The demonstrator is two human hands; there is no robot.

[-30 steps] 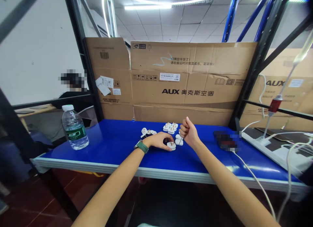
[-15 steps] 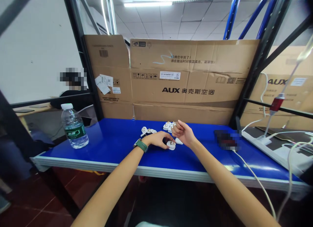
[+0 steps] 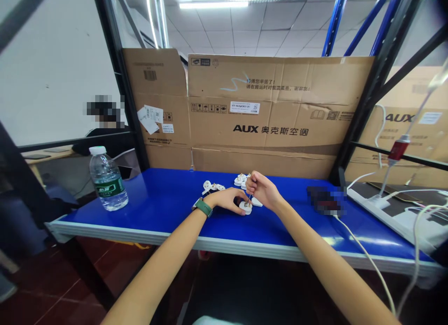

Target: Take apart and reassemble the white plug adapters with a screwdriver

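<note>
A white plug [image 3: 247, 208] with metal parts facing up lies on the blue tabletop. My left hand [image 3: 229, 200], with a green-strapped watch on the wrist, is closed about its left side, thumb and fingers gripping it. Over the plug, my right hand [image 3: 262, 189] is curled around a thin screwdriver [image 3: 249, 199], whose handle is hidden in the fist. The shaft points down at the plug. A white plug cover [image 3: 256, 202] lies just right of it. Behind my right hand sit several white plug pieces [image 3: 240, 179], and more white plug parts [image 3: 212, 187] lie beyond my left hand.
A water bottle [image 3: 108, 179] stands at the left. On the right are a dark blurred-out device [image 3: 324, 200] with a white cable, and a power strip [image 3: 388, 217] with several cords. Cardboard [image 3: 266, 150] walls off the back. A person [image 3: 105, 124] sits beyond the left frame.
The screwdriver's shaft now stands more upright over the plug, and my right hand has shifted very slightly. My left hand keeps its grip; the whole view has moved a little.
</note>
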